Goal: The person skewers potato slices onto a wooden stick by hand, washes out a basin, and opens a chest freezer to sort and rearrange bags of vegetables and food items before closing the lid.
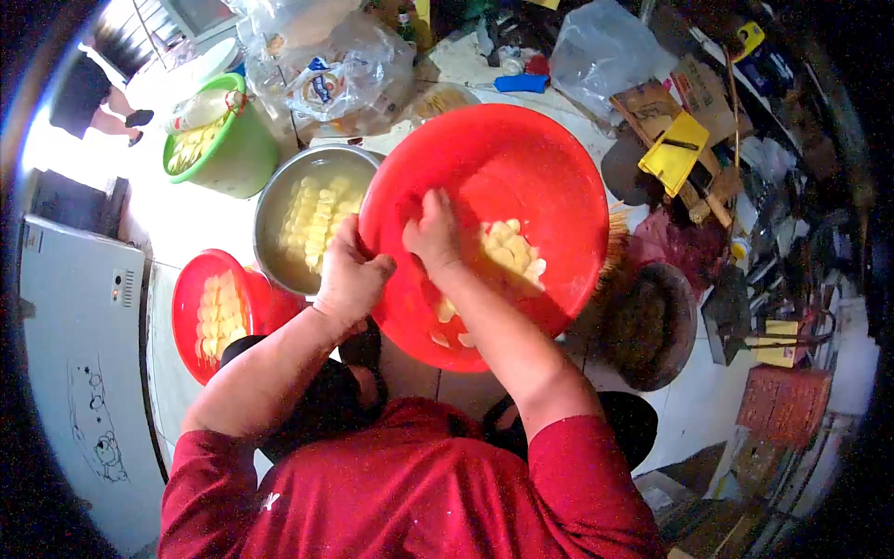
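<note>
A large red basin (521,140) sits in front of me with pale yellow slices (510,250), like potato slices, lying in it. My right hand (434,235) is over the inside of the basin, its fingers curled together; whatever they hold is hidden. At the basin's left rim is my left hand (352,279), thumb and fingers closed toward each other, with nothing I can name between them. Just left of it stands a metal pot (270,219) of cloudy liquid, holding rows of skewered slices (317,219).
More skewered slices fill a red bucket (186,321) at left and a green bucket (228,154) behind. Thin wooden skewers (616,242) show beside the basin. Plastic bags (345,79), a white appliance (79,326) and piled clutter (726,177) surround me. Another person's legs (114,116) appear far left.
</note>
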{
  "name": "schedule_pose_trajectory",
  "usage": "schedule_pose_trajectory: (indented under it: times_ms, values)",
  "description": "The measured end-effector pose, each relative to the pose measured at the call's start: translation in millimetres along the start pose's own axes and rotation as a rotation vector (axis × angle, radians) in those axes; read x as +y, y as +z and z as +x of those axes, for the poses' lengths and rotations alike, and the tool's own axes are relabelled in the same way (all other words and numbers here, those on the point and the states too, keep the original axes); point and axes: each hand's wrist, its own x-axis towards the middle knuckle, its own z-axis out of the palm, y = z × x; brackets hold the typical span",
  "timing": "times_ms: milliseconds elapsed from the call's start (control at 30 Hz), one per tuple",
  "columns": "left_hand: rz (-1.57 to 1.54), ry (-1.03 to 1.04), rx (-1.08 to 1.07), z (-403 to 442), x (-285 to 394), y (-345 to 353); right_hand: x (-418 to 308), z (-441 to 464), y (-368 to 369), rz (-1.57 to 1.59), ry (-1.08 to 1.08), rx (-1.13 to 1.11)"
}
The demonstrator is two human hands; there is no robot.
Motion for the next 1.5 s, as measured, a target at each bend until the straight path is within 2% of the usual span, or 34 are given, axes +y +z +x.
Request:
schedule_pose_trajectory:
  times_ms: [33, 67, 133, 200, 233, 300, 333, 400, 433, 500, 567, 667, 733, 767, 833, 933, 967, 1067, 1100, 1133, 1200, 1233, 1267, 1333, 1400, 1500]
  values:
    - [-0.086, 0.011, 0.003, 2.2, -1.0, -1.4, 8.8, -21.6, 2.5, -0.004, 0.012, 0.005]
    - [-0.175, 0.021, 0.007, 3.9, -1.6, -2.3, 19.8, -47.5, 4.3, -0.062, -0.092, -0.043]
    - [-0.144, 0.024, 0.027, 6.1, 0.7, -4.8, 16.0, -63.4, -16.8, -0.129, -0.190, -0.093]
    - [-0.284, -0.063, -0.020, 7.2, 1.7, -7.1, 8.1, -72.0, -52.8, -0.486, -0.207, -0.744]
    - [-0.252, -0.052, -0.006, 5.0, 10.5, -5.9, 18.5, -75.8, -57.8, -0.491, -0.200, -0.741]
    - [-0.315, -0.096, -0.027, 4.8, 17.3, -4.2, 33.1, -80.4, -68.1, -0.253, -0.416, -0.612]
    - [-0.374, -0.139, -0.040, 3.5, 23.3, -2.3, 32.5, -79.3, -76.2, -0.262, -0.414, -0.602]
    - [-0.462, -0.135, -0.064, -4.9, 35.9, 0.5, 23.4, -70.9, -93.6, -0.158, -0.414, -0.279]
    - [-0.493, -0.140, -0.088, -7.2, 39.2, -1.2, 16.0, -62.9, -101.0, -0.161, -0.412, -0.268]
    - [-0.521, -0.137, -0.119, -15.4, 47.4, -3.3, 1.9, -45.5, -116.3, -0.130, -0.524, 0.112]
    - [-0.532, -0.109, -0.188, -31.6, 72.7, 6.3, -11.3, -36.4, -133.5, -0.203, -0.528, 0.170]
    - [-0.490, -0.074, -0.229, -52.4, 102.0, 16.5, -22.8, -47.8, -162.8, -0.335, -0.551, 0.210]
    - [-0.489, -0.020, -0.240, -56.8, 115.1, 27.3, -21.2, -62.7, -191.3, -0.432, -0.538, 0.028]
    - [-0.495, 0.004, -0.258, -58.8, 122.0, 34.6, -18.7, -71.6, -209.2, -0.445, -0.533, 0.050]
    - [-0.474, 0.041, -0.306, -60.3, 132.2, 54.7, -11.2, -92.8, -244.5, -0.483, -0.439, -0.083]
    - [-0.433, 0.108, -0.380, -70.3, 154.2, 95.2, 0.8, -110.6, -290.5, -0.503, -0.337, 0.050]
    - [-0.393, 0.167, -0.391, -72.5, 162.1, 109.4, 7.5, -115.4, -299.2, -0.459, -0.398, 0.190]
    - [-0.350, 0.244, -0.457, -91.3, 192.3, 157.0, 8.0, -139.4, -331.5, -0.597, -0.376, 0.281]
    - [-0.351, 0.282, -0.493, -95.7, 199.3, 173.1, 13.0, -145.6, -342.1, -0.686, -0.234, 0.136]
    - [-0.352, 0.317, -0.526, -98.9, 205.6, 188.9, 21.0, -150.9, -350.5, -0.688, -0.219, 0.153]
    - [-0.326, 0.353, -0.560, -105.0, 214.7, 220.8, 39.8, -158.2, -363.8, -0.914, 0.000, 0.052]
    - [-0.322, 0.402, -0.585, -110.5, 218.7, 237.8, 47.9, -161.2, -374.6, -0.949, 0.131, -0.025]
    - [-0.317, 0.449, -0.607, -115.4, 222.2, 253.0, 62.2, -163.7, -382.2, -0.944, 0.140, -0.018]
    - [-0.202, 0.491, -0.598, -119.9, 225.8, 280.0, 100.3, -163.9, -392.2, -0.814, -0.301, 0.494]
    - [0.055, 0.969, -0.537, -119.5, 222.0, 308.4, 129.1, -160.6, -408.1, -0.798, -0.311, 0.479]
    - [0.115, 1.240, -0.557, -130.9, 221.3, 342.5, 118.3, -176.2, -442.7, -0.197, -0.228, 0.379]
